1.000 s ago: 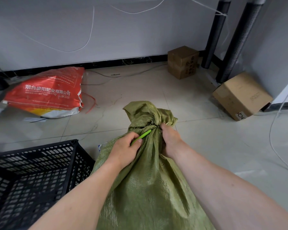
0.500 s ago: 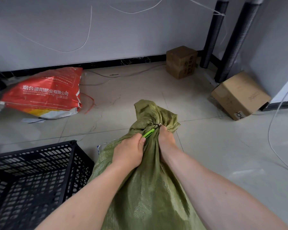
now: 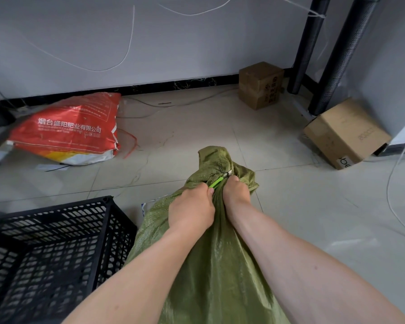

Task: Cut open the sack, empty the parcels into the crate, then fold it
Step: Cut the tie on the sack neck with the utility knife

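A green woven sack (image 3: 211, 265) stands on the tiled floor in front of me, its neck bunched and tied near the top. My left hand (image 3: 192, 210) is closed around a bright green utility knife (image 3: 216, 182), whose metal tip (image 3: 227, 174) lies against the tie at the sack's neck. My right hand (image 3: 235, 190) grips the gathered neck just right of the blade. The black plastic crate (image 3: 49, 249) stands at my lower left, beside the sack. The parcels inside the sack are hidden.
A red printed bag (image 3: 66, 132) lies at the back left by the wall. Two cardboard boxes, a small one (image 3: 261, 85) and a larger one (image 3: 346, 134), sit at the back right near two black posts (image 3: 332, 54). White cables trail across the floor on the right.
My left hand has pushed the knife forward and up along the sack, so the tip now reaches the tied neck. Both hands sit closer together on the neck.
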The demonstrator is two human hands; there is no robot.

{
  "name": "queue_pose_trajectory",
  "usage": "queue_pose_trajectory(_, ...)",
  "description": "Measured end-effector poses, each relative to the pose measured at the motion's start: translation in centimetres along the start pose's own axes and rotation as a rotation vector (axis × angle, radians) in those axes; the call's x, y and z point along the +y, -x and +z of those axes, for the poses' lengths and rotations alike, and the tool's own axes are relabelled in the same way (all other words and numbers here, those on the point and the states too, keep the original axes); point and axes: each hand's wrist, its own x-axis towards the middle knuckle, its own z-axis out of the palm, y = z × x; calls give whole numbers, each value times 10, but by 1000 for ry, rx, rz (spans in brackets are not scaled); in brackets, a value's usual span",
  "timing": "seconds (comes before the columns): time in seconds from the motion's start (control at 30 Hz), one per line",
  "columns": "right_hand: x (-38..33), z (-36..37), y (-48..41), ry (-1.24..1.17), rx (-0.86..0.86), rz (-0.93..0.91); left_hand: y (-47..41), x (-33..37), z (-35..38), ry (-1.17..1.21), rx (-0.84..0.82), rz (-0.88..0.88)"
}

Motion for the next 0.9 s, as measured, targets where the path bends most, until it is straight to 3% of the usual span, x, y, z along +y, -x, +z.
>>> queue_pose_trajectory(0.33, -11, -5, -7, 399, 18, -60, 3, -3, -5, -150, 92, 72)
queue_pose_trajectory(0.63, -24, -3, -8, 533, -51, -80, 2, -3, -19, -36, 3, -82)
queue_pose_trajectory(0.9, -31, -2, -5, 564, -68, -89, 3, -14, -28, -147, 42, -30)
